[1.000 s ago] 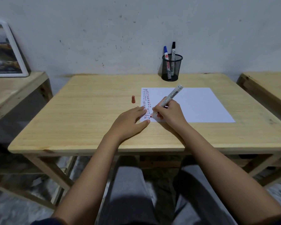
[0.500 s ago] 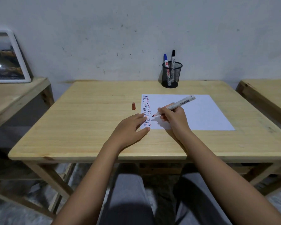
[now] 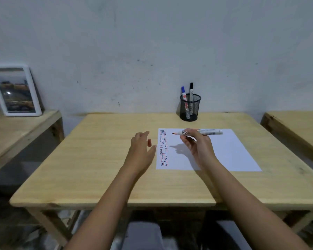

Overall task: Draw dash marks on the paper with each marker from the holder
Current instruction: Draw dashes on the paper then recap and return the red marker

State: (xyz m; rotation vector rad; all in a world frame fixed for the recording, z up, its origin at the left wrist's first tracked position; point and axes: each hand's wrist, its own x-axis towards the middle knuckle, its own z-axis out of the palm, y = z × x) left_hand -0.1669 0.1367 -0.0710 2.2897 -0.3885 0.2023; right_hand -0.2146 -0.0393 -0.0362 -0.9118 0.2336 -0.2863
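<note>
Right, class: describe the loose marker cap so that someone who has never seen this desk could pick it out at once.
Start at the wooden table and find the white paper with columns of dashes down its left edge. Just left of that edge, on bare wood, stands the cap, right by the fingers of the left hand. It is the only small red piece on the table.

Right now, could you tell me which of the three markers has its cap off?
The red marker held level in the right hand; its bare tip shows. The blue marker and black marker stand capped in the holder.
</note>
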